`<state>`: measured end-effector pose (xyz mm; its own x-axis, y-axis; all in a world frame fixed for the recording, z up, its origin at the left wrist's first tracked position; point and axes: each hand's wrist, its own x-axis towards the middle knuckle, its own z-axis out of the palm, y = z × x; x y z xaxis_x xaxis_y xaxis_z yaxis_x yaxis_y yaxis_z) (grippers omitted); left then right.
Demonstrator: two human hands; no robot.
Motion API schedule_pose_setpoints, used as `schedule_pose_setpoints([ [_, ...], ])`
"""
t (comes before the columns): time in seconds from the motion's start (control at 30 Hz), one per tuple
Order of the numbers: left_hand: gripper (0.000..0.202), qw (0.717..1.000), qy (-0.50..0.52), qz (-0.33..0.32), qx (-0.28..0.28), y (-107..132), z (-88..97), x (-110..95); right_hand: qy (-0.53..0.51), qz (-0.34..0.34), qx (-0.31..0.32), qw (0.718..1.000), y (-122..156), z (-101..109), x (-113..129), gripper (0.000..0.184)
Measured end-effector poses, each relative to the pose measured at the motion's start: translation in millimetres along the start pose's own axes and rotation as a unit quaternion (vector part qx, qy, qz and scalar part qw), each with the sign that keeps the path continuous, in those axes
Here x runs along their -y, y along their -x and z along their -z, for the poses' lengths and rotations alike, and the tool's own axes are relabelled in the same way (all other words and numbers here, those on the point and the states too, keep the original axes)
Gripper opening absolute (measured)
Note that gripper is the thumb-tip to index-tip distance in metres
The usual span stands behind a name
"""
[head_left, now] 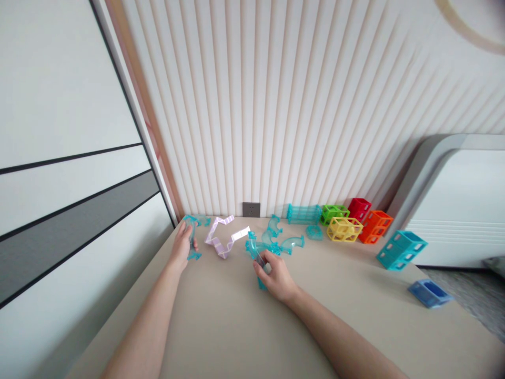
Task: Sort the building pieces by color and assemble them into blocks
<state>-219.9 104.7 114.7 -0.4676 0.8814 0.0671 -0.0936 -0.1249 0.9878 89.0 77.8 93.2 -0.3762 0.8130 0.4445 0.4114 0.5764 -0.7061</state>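
My left hand is closed around a clear teal curved track piece at the table's left edge. Just behind it lies another small teal piece. My right hand grips a teal curved tube piece, thumb and fingers wrapped round its lower part, which they partly hide. Behind that hand sits a cluster of teal curved tube pieces; whether the held piece touches them I cannot tell. Between my hands is a pale purple zigzag strip with a white end.
Along the wall stand a long teal tube bundle and green, yellow, red and orange block frames. Farther right are a teal block and a blue block near the table's right edge.
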Motion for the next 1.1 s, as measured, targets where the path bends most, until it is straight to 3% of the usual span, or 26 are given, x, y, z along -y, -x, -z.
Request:
schedule_pose_setpoints([
  [0.3,0.082,1.000,-0.016,-0.010,-0.003,2,-1.3,1,0.004,0.011,0.007,1.000,-1,0,-1,0.015],
  [0.67,0.094,0.999,-0.028,-0.003,0.019,5,-3.4,3,0.009,0.006,0.017,1.000,-1,1,1,0.015],
  [0.9,0.087,0.998,-0.051,0.025,0.040,11,-6.8,-2,0.014,0.003,0.016,1.000,-1,1,2,0.015],
  [1.1,0.062,0.997,-0.051,-0.026,0.051,11,-6.9,-3,0.017,0.006,0.010,1.000,-1,0,0,0.016],
])
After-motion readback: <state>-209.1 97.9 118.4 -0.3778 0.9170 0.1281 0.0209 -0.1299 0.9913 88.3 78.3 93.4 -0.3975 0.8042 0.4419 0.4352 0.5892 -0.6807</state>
